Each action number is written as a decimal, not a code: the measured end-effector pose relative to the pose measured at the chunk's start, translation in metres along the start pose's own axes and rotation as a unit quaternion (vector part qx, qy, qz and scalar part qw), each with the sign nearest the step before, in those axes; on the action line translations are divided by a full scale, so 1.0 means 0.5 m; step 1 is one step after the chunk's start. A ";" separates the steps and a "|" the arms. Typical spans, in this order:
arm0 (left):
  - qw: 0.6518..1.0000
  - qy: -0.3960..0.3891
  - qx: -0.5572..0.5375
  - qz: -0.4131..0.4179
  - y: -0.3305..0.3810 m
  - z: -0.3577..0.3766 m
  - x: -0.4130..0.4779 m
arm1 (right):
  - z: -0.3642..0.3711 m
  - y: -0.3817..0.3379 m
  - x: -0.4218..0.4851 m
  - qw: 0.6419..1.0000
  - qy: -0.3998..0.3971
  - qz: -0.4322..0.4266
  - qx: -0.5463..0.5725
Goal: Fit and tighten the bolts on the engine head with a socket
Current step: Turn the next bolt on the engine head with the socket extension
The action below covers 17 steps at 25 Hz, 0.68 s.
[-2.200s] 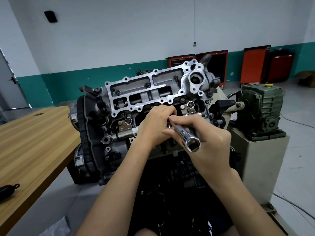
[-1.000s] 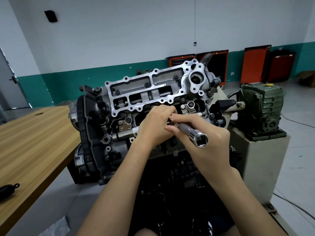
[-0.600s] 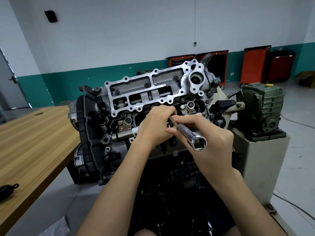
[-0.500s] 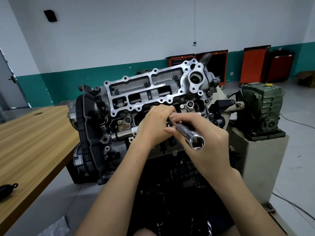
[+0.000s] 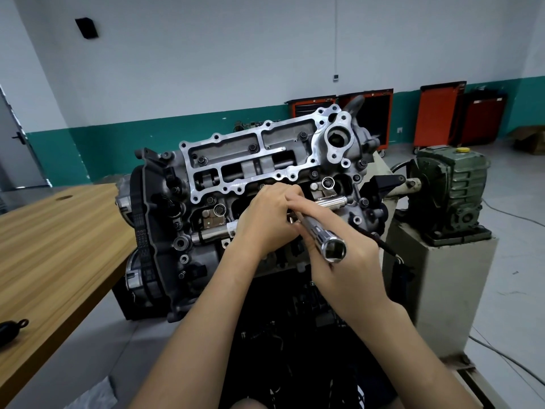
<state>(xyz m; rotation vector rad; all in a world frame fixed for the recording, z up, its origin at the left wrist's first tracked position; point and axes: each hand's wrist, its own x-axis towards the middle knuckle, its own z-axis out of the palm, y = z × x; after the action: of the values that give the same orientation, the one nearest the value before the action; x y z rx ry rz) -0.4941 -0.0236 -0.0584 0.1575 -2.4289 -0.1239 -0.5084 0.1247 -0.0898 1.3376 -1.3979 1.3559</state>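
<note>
Gripping the socket [image 5: 320, 237], the right hand [image 5: 351, 267] held it angled at the middle of the head [image 5: 250, 160]; the left hand [image 5: 265, 221] curled at its far tip (hold unclear). Tilted, it could cross-thread the bolt.

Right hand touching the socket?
Touching. The head view shows the right hand gripping the socket shaft between fingers and thumb, with no gap.

Mechanics' workshop, engine [image 5: 265, 184] on stand, orange tool cabinets [image 5: 436, 116] along green-banded wall, concrete floor [image 5: 519, 261], wooden counter [image 5: 59, 246], green gearbox [image 5: 451, 184]
</note>
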 end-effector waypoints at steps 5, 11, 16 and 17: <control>1.000 -0.002 0.014 0.011 -0.002 0.003 0.004 | -0.011 0.011 0.011 0.999 0.041 0.015 -0.026; 1.000 -0.013 0.006 -0.003 -0.002 0.001 0.005 | -0.003 0.003 0.004 1.000 -0.020 -0.009 0.005; 0.999 -0.004 0.026 0.025 -0.005 0.007 0.005 | -0.011 0.011 0.016 0.999 0.041 0.021 -0.003; 0.999 -0.002 0.025 0.024 -0.006 0.008 0.005 | -0.010 0.010 0.015 0.999 0.042 0.018 0.002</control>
<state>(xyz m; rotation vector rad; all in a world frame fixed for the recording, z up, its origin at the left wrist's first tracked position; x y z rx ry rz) -0.4983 -0.0266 -0.0600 0.1203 -2.4389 -0.0416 -0.5153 0.1276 -0.0825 1.2486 -1.3690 1.4225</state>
